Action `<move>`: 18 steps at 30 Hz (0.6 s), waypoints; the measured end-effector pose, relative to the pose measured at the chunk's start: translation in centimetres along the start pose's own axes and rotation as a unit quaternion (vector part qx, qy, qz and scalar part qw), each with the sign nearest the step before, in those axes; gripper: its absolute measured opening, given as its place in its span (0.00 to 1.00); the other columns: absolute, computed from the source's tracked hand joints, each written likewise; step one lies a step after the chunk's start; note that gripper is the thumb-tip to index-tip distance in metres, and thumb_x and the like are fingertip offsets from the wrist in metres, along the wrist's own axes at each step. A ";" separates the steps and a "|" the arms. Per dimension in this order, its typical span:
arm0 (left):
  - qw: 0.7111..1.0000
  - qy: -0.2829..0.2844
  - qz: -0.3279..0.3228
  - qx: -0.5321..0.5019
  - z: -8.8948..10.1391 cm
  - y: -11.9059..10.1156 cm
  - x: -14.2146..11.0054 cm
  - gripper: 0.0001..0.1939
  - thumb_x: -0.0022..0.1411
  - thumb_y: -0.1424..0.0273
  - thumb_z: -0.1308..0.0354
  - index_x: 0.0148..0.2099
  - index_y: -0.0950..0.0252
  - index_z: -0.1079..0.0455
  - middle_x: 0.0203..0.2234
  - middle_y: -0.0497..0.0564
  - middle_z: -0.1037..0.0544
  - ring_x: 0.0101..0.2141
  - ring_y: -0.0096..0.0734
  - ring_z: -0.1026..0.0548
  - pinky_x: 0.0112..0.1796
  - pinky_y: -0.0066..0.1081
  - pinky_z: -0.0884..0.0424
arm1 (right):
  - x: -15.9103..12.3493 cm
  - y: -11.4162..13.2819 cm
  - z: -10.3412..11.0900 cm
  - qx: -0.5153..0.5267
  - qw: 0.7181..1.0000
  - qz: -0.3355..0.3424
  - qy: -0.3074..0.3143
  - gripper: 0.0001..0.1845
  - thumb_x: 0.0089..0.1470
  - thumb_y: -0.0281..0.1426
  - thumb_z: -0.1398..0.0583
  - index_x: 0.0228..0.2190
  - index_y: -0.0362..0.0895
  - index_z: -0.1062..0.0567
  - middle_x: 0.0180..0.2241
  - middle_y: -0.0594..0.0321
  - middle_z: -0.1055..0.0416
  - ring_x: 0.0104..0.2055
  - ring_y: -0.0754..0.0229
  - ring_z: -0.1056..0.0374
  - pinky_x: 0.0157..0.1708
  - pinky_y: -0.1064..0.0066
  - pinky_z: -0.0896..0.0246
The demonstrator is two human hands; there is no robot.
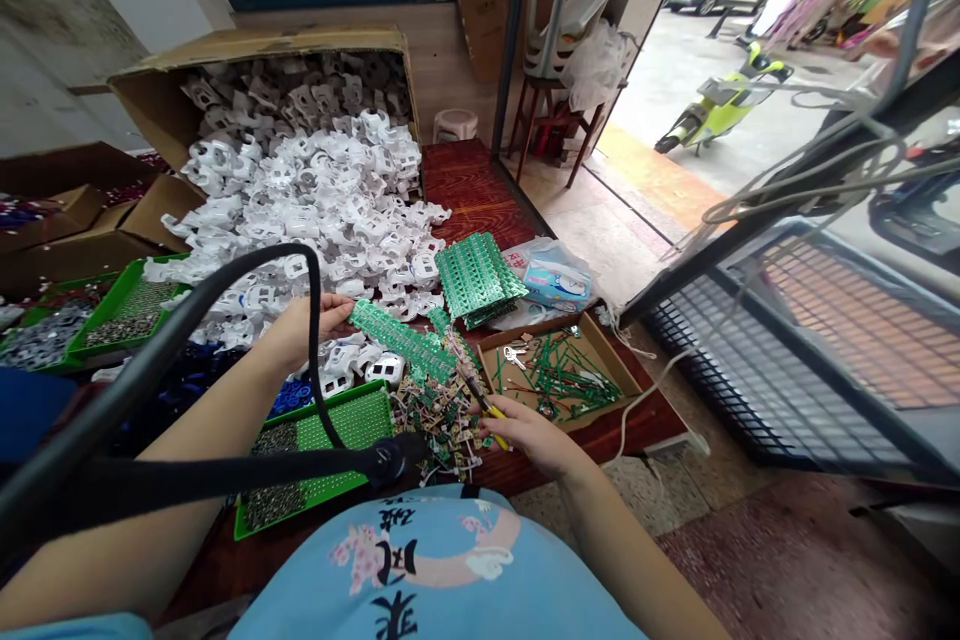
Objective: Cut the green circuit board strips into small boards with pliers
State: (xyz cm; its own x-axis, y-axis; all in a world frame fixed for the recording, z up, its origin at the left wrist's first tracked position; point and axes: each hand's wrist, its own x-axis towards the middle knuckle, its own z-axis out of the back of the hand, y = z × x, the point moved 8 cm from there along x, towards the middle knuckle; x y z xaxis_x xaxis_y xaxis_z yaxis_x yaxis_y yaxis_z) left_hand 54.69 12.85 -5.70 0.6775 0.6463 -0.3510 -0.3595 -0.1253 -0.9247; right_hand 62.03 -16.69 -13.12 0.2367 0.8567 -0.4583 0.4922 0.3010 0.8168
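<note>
My left hand [330, 313] pinches one end of a long green circuit board panel [401, 338], which slants down to the right over the table. In my right hand [525, 428] is a tool with yellow handles [496, 418], which looks like pliers or cutters. Its dark jaws point up and left, close to the panel's right end; I cannot tell whether they touch it. Under the panel and the tool lies a heap of small circuit boards with wires [442, 425]. A stack of green panels [480, 275] sits just beyond.
White plastic shells [315, 190] spill from a cardboard box [255, 42]. Right of my right hand stands a shallow carton [570, 370] of green strips. A green basket [341, 420] holds small metal parts. A black bent arm [311, 320] crosses in front of me.
</note>
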 end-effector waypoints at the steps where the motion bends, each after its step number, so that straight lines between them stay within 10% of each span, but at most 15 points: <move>1: 1.000 0.001 0.005 0.001 -0.2 0.0 -0.1 0.16 0.38 0.65 0.36 0.29 0.70 0.31 0.22 0.48 0.27 0.22 0.23 0.30 0.29 0.26 0.30 | 0.0 0.0 0.0 -0.012 1.000 -0.003 -0.001 0.17 0.44 0.38 0.40 0.38 0.46 0.30 0.36 0.61 0.35 0.40 0.60 0.39 0.37 0.70 0.45; 18: 0.999 -0.011 0.006 0.047 -1.1 0.0 -1.0 0.09 0.44 0.67 0.39 0.27 0.68 0.32 0.19 0.47 0.27 0.21 0.25 0.30 0.27 0.25 0.32 | 0.8 1.6 -1.0 -0.178 0.983 0.036 -0.004 0.19 0.46 0.42 0.43 0.36 0.41 0.29 0.30 0.63 0.35 0.31 0.63 0.43 0.35 0.71 0.48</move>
State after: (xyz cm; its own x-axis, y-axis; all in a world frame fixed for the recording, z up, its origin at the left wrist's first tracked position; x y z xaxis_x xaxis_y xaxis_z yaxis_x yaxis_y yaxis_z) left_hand 54.70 11.39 -5.51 0.6586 0.6620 -0.3578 -0.4267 -0.0632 -0.9022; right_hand 62.16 -15.08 -11.80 0.2671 0.8782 -0.3967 0.1491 0.3690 0.9174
